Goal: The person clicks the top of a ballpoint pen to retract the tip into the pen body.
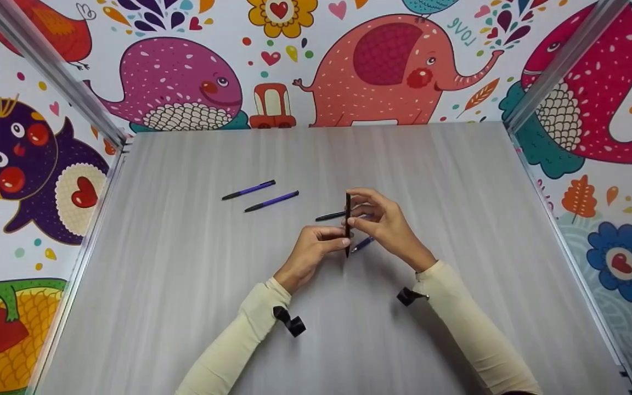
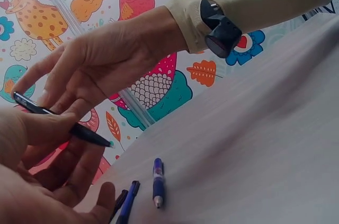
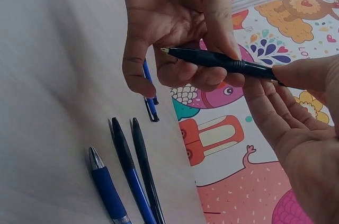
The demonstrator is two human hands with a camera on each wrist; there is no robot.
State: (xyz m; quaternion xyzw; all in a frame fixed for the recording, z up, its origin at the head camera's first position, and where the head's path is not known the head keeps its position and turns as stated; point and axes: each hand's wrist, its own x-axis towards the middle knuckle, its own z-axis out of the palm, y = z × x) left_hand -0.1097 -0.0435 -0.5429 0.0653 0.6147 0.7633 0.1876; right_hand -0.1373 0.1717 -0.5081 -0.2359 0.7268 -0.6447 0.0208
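Note:
Between both hands is a black pen [image 3: 204, 58], upright in the head view with its pointed metal tip out at one end. My left hand [image 1: 313, 247] pinches it near the tip end, thumb on one side and fingers behind. The other end is held by my right hand [image 1: 384, 225] between thumb and fingers. Beneath the hands lie another black pen [image 3: 145, 166], a blue pen with black ends [image 3: 130, 166] and a dark blue pen with a silver tip [image 3: 108, 184]. In the head view the right hand partly hides them.
Two blue and black pens, a farther one [image 1: 250, 189] and a nearer one [image 1: 272, 201], lie to the left on the grey table [image 1: 184, 307]. Printed walls [image 1: 283, 55] with cartoon animals border the table at the back and sides. Small black cameras [image 1: 289, 321] sit at both wrists.

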